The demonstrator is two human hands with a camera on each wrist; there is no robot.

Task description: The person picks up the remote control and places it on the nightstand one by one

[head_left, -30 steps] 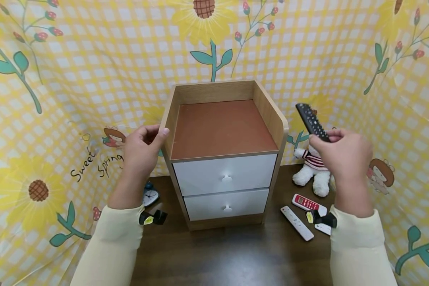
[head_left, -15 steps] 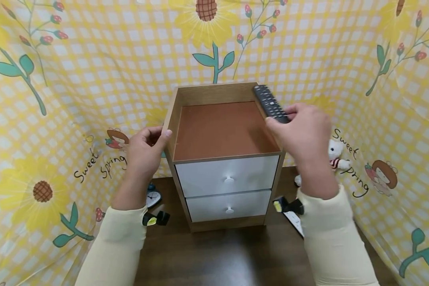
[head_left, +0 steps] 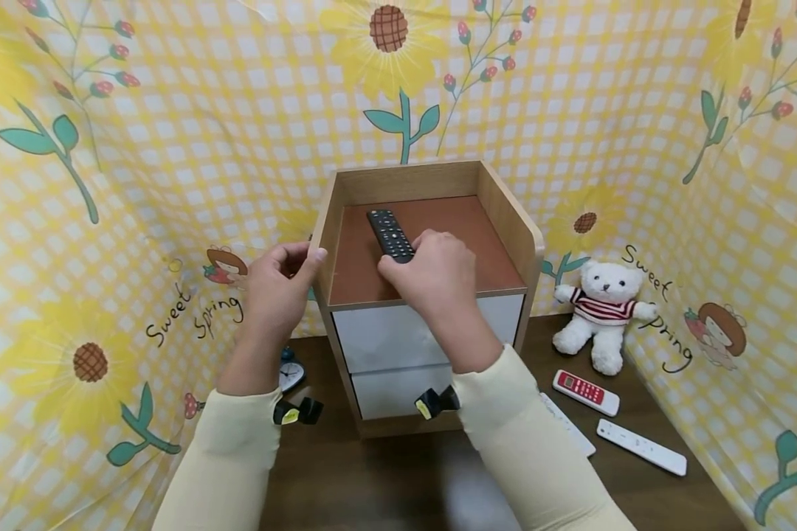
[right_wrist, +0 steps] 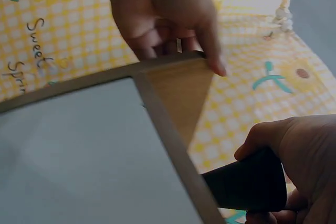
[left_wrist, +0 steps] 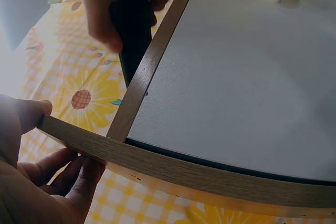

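Observation:
My right hand (head_left: 435,276) pinches a black remote control (head_left: 392,234) by its near end, low over the brown top of a small two-drawer cabinet (head_left: 432,332). In the right wrist view the remote (right_wrist: 247,182) sits between thumb and fingers, partly hidden behind the cabinet's edge. My left hand (head_left: 275,299) grips the cabinet's raised left side panel (head_left: 328,243), thumb on the inner side and fingers outside. The left wrist view shows that thumb and those fingers (left_wrist: 65,171) on both sides of the panel's edge. Both white drawers are closed.
A white teddy bear (head_left: 601,313) in a striped sweater sits right of the cabinet. Nearer lie a red-and-white remote (head_left: 584,391), a white remote (head_left: 640,446) and another pale remote (head_left: 567,424) partly under my right sleeve. A small clock (head_left: 292,375) stands at left. Patterned cloth hangs all round.
My right hand has carried the black remote leftward from beside the cabinet, over its right panel, and down to the cabinet top. My left hand keeps its grip on the left panel.

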